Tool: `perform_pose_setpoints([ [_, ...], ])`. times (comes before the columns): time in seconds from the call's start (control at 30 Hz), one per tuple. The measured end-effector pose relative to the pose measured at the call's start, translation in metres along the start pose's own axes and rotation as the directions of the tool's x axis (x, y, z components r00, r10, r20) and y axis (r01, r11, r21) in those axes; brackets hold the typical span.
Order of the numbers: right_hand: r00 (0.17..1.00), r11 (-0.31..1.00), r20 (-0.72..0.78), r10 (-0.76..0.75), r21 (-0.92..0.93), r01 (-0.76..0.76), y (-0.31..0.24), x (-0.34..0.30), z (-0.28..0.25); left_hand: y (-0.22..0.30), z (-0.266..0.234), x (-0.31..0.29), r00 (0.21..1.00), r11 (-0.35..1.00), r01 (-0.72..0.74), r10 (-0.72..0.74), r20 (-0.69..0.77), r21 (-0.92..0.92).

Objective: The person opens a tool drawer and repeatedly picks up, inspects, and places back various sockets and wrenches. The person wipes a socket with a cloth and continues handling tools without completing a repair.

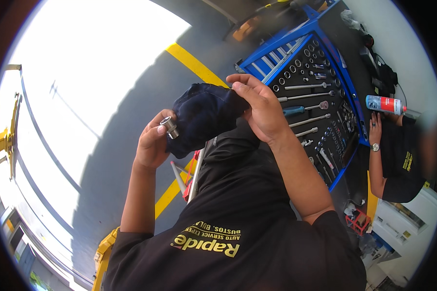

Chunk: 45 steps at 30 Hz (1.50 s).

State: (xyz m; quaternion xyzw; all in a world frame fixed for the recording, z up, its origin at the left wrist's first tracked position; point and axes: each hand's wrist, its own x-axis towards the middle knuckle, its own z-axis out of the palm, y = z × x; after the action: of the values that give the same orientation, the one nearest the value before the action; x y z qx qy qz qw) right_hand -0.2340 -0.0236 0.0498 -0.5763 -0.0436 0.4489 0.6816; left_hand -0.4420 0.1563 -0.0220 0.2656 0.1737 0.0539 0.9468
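Note:
A shiny metal socket [169, 127] sits between the thumb and fingers of my left hand [152, 141], which also grips one side of a dark navy cloth [204, 116]. My right hand [263, 107] pinches the cloth's opposite edge between thumb and fingers. Bunched and sagging, the cloth spans the gap between both hands in front of my torso. Beyond my right forearm, a tool drawer [296, 81] stands open with sockets, extension bars and a blue-handled ratchet [296, 110] laid in dark foam.
The drawer belongs to a blue tool cabinet [347, 80]. A co-worker's hand [375, 130] rests by its top, near a blue-and-red can [386, 104]. A red basket [358, 221] stands lower right. Yellow lines [194, 63] cross the grey floor, and yellow lift parts [104, 250] stand at left.

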Motion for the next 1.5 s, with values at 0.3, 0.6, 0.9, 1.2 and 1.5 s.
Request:
perform_pose_setpoints([
  [0.3,0.995,0.974,-0.001,-0.103,-0.201,0.101,0.001,-0.001,0.007,-0.006,-0.005,0.0,1.0,1.0,0.027,-0.027,0.007,-0.008],
  [0.6,0.994,0.955,-0.092,0.06,-0.283,-0.084,0.033,0.025,-0.008,-0.015,-0.007,-0.005,0.997,0.993,0.07,-0.072,-0.016,-0.091],
  [0.9,0.998,0.973,-0.007,0.07,-0.222,-0.07,0.037,0.009,-0.001,-0.018,-0.005,-0.004,0.995,0.989,0.094,-0.097,-0.026,-0.11],
  [1.2,0.997,0.975,-0.075,-0.006,-0.222,-0.011,0.045,0.017,-0.008,-0.02,-0.011,-0.006,0.992,0.982,0.126,-0.121,0.046,-0.138],
  [1.5,0.961,0.974,0.171,0.219,0.016,-0.225,0.034,-0.011,-0.034,-0.025,-0.002,-0.003,0.955,0.967,0.229,-0.201,0.217,-0.114],
])
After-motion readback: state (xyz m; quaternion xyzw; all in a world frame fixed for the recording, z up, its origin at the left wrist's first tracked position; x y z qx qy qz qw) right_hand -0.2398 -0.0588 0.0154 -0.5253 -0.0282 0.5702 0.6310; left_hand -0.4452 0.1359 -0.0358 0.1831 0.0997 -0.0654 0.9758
